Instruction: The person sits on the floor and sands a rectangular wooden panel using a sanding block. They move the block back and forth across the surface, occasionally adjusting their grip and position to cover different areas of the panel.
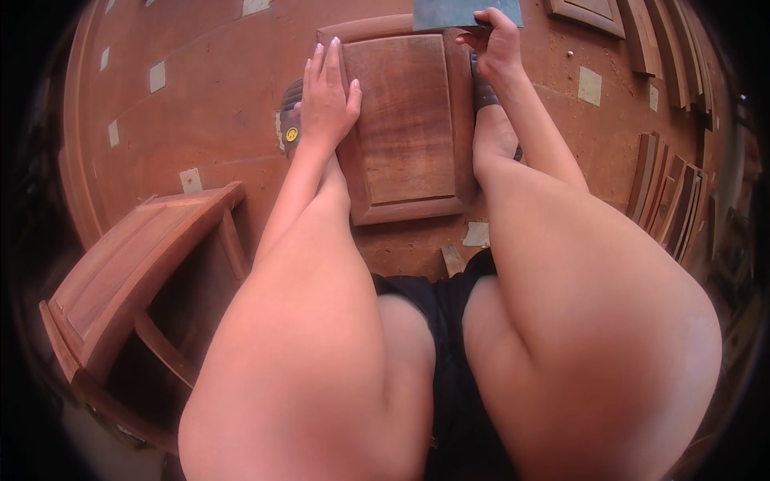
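Observation:
A wooden panel door (405, 120) with a raised frame lies between my feet. My left hand (327, 100) is laid flat along its left frame piece, fingers stretched out toward the far corner. Up at the far right corner of the door, my right hand (499, 48) pinches the near edge of a flat blue-grey sheet (461, 13). That sheet overlaps the door's far edge and is cut off by the top of the picture. Its exact kind cannot be made out.
Left of my legs stands a wooden piece of furniture (144, 256) with a slatted or panelled top. Wood strips (670, 192) and long boards (662, 48) lie to the right, near another panel (589, 12). Pale patches (589, 86) and wood bits dot the reddish floor (553, 128).

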A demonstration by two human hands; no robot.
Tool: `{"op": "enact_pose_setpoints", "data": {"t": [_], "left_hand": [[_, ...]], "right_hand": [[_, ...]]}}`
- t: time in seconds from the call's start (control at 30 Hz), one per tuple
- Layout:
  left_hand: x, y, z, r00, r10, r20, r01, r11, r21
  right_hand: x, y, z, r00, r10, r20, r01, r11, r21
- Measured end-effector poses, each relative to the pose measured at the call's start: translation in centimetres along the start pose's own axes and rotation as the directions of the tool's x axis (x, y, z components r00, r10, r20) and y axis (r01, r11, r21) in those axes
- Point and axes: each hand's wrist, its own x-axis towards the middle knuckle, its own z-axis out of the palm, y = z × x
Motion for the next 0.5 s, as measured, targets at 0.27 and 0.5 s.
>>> {"op": "enact_pose_setpoints", "data": {"t": [0.27,0.5], "left_hand": [[0.5,-0.6,0.7,0.984,0.120,0.132,-0.133,0.987,0.090],[0.6,-0.5,0.5,0.987,0.101,0.121,-0.109,0.992,0.064]], "right_hand": [[-1.2,-2.0,0.4,0.994,-0.078,-0.073,0.065,0.984,-0.168],[-3.7,-0.3,-0.7,0.994,-0.100,0.034,0.104,0.983,-0.153]]}}
